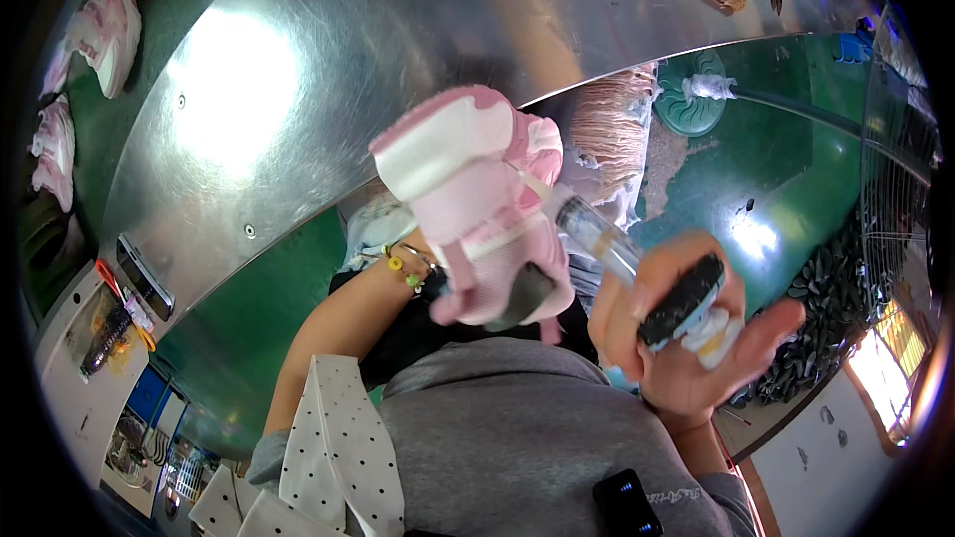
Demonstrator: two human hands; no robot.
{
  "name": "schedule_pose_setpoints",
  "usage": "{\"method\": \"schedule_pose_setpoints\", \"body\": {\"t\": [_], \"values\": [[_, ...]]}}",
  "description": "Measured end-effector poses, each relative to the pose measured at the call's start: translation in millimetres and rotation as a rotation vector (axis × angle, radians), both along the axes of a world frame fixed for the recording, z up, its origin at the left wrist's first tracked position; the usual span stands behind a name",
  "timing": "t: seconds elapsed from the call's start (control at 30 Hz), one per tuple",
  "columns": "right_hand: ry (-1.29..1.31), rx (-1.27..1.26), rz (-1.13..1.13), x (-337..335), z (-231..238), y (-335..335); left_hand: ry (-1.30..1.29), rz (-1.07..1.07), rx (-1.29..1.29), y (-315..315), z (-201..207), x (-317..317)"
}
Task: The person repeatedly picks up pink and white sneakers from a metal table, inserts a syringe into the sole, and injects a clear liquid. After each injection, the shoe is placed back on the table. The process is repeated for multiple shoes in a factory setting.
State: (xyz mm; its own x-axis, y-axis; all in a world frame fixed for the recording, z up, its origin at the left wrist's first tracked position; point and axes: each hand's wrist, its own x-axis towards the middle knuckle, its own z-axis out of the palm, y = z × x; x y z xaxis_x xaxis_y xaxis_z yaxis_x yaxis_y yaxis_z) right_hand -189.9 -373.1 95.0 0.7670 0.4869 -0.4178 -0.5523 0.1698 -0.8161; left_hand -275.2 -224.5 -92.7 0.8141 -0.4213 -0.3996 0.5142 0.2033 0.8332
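A pink and white shoe (468, 179) is held up in front of my body, over the table's near edge. My left hand (419, 243) is mostly hidden behind the shoe and supports it; a beaded bracelet shows at the wrist. In my closed right hand (686, 368) is a clear syringe-like tube (600, 239), its pale tip at the shoe's side, touching or very close. A small black-topped piece with a light blue edge (683, 300), perhaps a brush, is also in the right hand's grasp. Both hand and shoe are slightly blurred.
A shiny metal table (378, 30) curves across the front. More pink and white shoes (109, 35) are at the far left. A phone (145, 276) and orange-handled scissors (109, 281) lie at left. To the right are a fan (688, 89), a wire rack (895, 149) and a dark pile (826, 308).
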Motion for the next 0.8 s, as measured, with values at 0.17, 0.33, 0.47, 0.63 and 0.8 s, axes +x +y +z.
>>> {"method": "schedule_pose_setpoints", "body": {"t": [0.17, 0.33, 0.47, 0.63, 0.8], "values": [[0.005, 0.095, 0.046, 19, -25, 14, 0.160, 0.039, -0.129, 32, 47, -28], [-0.137, 0.011, 0.114, 22, -26, 19, 0.240, 0.151, -0.207, 39, 69, -47], [-0.123, -0.023, 0.122, 14, -19, 11, 0.238, 0.243, -0.291, 40, 75, -49], [-0.029, 0.015, 0.114, -3, -10, -15, 0.243, 0.335, -0.367, 29, 82, -42], [-0.013, 0.037, 0.027, -25, 0, -40, 0.311, 0.416, -0.457, 16, 87, -38]]}}
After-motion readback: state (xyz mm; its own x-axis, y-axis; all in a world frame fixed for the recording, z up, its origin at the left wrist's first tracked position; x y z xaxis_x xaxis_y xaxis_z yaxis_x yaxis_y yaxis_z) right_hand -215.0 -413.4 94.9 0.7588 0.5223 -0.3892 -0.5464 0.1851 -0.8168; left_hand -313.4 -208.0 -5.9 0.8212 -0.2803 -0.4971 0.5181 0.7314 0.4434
